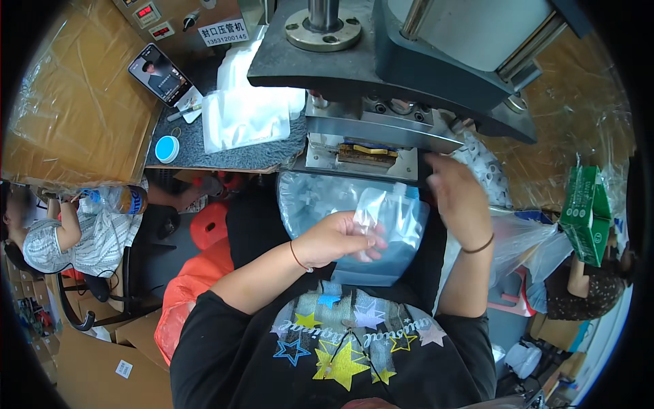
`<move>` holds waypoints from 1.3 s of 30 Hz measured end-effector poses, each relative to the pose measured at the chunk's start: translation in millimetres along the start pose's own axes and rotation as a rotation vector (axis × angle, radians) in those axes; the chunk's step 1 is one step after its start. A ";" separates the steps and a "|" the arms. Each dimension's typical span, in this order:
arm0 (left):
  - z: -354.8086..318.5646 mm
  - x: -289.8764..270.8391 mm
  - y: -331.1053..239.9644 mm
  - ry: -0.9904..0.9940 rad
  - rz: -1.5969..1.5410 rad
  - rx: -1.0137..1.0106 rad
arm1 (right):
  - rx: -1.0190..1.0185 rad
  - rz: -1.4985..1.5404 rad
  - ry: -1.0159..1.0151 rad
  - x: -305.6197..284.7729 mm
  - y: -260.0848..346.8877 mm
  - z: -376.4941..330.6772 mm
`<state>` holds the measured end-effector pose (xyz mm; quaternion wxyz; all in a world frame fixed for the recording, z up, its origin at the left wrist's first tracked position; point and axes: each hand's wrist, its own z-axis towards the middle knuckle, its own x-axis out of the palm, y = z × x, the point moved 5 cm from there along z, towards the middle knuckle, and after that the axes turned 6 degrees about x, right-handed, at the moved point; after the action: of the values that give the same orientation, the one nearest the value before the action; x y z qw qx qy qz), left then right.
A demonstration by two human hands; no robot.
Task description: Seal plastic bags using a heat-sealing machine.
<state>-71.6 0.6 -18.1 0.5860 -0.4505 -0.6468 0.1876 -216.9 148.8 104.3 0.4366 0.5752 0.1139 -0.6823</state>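
My left hand (332, 241) is closed on a clear plastic pouch (402, 217), its thumb across the film; a small spout seems to stick up at the pouch's top. My right hand (464, 204) is up beside the right end of the press's metal die (371, 155), holding nothing that I can make out. Motion smears its fingers. Beneath the pouch, a large clear plastic bag or lined tub (306, 204) rests on my lap, with clear pieces inside. Just past my right hand lies a bag of small white ring-shaped parts (485, 167).
A stack of flat clear pouches (246, 121) lies on the grey cloth (272, 151), near a propped phone (161, 75) and a round blue-lidded tub (167, 148). The heavy press head (436, 41) overhangs the die. Other people sit at far left and right; a green box (586, 215) is at right.
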 end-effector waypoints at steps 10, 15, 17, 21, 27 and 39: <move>22.6 -46.6 -43.5 -0.257 -0.017 0.219 | 0.301 -0.186 0.008 24.1 -99.0 -14.3; -34.0 -93.8 -120.0 -0.945 1.235 0.779 | 0.204 -0.095 -0.042 15.6 -109.7 -21.4; -49.8 -106.8 -138.1 -1.031 2.009 0.668 | 0.205 -0.016 -0.018 11.2 -100.4 -19.5; -62.7 -100.8 -108.5 -0.722 2.088 0.599 | 0.313 0.080 -0.103 -7.7 -76.4 -24.8; -73.9 -99.1 -79.6 -0.633 0.661 0.603 | 0.039 0.386 0.003 7.9 -22.0 -28.0; -22.4 -20.7 -28.2 -0.232 0.408 0.287 | -0.100 0.619 0.064 20.5 41.5 5.7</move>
<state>-63.0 -37.1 -3.2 0.5160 -0.4593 -0.5722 0.4420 -189.8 110.9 102.3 0.6474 0.5817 -0.0196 -0.4920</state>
